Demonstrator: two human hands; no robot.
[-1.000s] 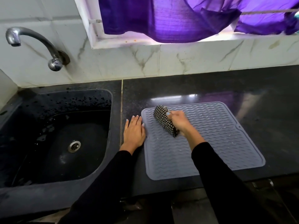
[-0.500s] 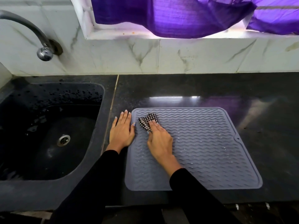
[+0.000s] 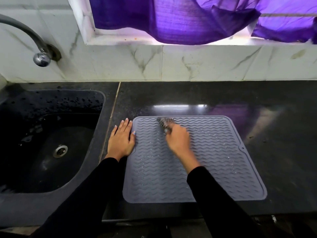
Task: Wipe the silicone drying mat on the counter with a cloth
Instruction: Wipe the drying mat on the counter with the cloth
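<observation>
Mat (image 3: 205,160) — grey silicone, wavy ribs, lies flat on the dark counter (image 3: 274,117) just right of the sink (image 3: 51,143), its near edge close to the counter's front. Right hand (image 3: 178,141) is on the mat's far-left part, motion-blurred, fingers curled around a bunched checked cloth (image 3: 165,123) that sits near the far edge. Left hand (image 3: 121,141) lies flat with fingers straight and together on the counter beside the mat's left edge, thumb just over the rim — looks like it's pinning the mat.

Droplets glint across the middle and right of the ribs, so most of the surface seems not yet wiped.

Risks, as I judge them: the mat could skid or ripple if the left hand lifts while the cloth drags across the ribs; a small wadded cloth may ride over the grooves and leave water behind; a hard stroke toward the near edge could push water off the counter's front.

Outward: tap (image 3: 41,55) over the sink, marble wall, purple curtain (image 3: 171,23) at the window.
</observation>
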